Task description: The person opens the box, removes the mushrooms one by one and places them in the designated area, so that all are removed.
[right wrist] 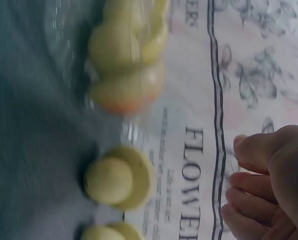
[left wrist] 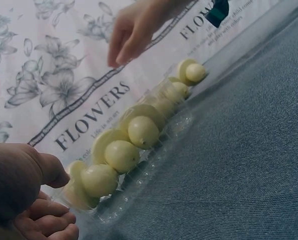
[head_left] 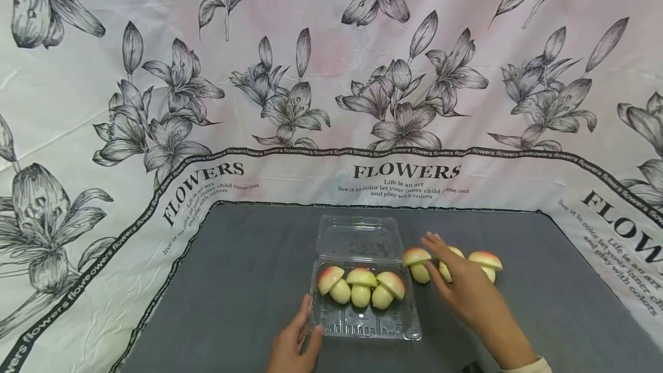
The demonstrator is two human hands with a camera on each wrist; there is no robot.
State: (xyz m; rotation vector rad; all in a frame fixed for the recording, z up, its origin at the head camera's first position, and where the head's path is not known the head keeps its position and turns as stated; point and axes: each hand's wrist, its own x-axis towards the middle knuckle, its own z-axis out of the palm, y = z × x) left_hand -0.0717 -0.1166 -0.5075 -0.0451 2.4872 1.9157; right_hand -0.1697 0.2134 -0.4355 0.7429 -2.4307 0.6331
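A clear plastic clamshell box (head_left: 362, 330) lies with its lid (head_left: 359, 238) folded back. Three toy-like mushroom shapes (head_left: 361, 286), pale yellow with reddish caps, sit in a row at the back of its base. My left hand (head_left: 294, 341) holds the box at its front left corner, thumb at the rim and fingers along the outer side. Right of the box stand three similar mushrooms, the nearest (head_left: 416, 263) beside the lid hinge. Over these hovers my right hand (head_left: 468, 284), nothing held, fingers extended and partly covering the middle mushroom (head_left: 456, 252).
Under everything is a dark grey tabletop (head_left: 233, 281). A white cloth (head_left: 290, 180) printed with black lilies and lettering rises behind and along both sides. The rightmost loose mushroom (head_left: 486, 261) stands just past my right hand.
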